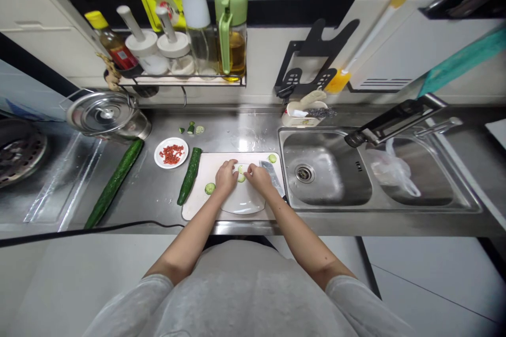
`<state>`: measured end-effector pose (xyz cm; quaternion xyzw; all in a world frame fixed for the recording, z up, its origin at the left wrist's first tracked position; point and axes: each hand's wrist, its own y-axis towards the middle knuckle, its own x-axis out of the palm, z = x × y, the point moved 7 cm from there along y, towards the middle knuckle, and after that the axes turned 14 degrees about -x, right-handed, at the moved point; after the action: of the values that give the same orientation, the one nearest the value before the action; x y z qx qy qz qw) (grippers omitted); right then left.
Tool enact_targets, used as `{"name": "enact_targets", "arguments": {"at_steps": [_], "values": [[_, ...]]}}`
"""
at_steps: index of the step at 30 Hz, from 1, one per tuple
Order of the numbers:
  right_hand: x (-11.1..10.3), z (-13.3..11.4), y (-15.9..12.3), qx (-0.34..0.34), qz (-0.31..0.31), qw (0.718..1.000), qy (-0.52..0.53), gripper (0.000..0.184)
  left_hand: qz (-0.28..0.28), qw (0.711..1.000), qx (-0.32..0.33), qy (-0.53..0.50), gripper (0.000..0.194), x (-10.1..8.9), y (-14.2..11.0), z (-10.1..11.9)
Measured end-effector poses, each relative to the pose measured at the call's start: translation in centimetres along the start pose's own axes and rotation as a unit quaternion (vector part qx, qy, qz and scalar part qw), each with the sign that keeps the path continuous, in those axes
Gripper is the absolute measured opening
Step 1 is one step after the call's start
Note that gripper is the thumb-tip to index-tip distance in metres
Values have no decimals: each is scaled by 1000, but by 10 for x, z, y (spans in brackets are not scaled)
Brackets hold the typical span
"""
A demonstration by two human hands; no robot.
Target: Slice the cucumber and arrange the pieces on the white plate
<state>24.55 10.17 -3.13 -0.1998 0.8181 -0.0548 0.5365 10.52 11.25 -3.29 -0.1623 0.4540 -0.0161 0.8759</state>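
A white plate [243, 204] rests on the white cutting board [193, 208], with pale green cucumber slices [241, 177] at its far side. At the left edge of these slices is my left hand [226, 176], its thumb and index finger apart. My right hand [257, 177] pinches at the slices from the other side, its fingertips closed on a cucumber slice. A knife [272, 176] lies to the right, partly behind my right hand. More cucumber pieces [210, 188] sit on the board left of the plate, and another slice [272, 158] is at its far right corner.
A cut cucumber [190, 176] leans over the board's left edge; a whole cucumber [114, 184] lies farther left. A small dish [171, 165] holds chopped red bits. Behind it are cucumber ends [191, 128]. A steel pot [108, 116] stands back left, a double sink [328, 168] right.
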Motion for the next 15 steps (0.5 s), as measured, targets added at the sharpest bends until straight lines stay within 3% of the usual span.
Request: {"name": "enact_targets", "arguments": {"at_steps": [7, 15], "values": [[15, -10, -19, 42, -6, 999, 3, 28, 2, 1000, 15, 23, 18, 1, -6, 0], [19, -13, -13, 20, -35, 999, -8, 24, 4, 999, 18, 45, 17, 5, -2, 1]]}}
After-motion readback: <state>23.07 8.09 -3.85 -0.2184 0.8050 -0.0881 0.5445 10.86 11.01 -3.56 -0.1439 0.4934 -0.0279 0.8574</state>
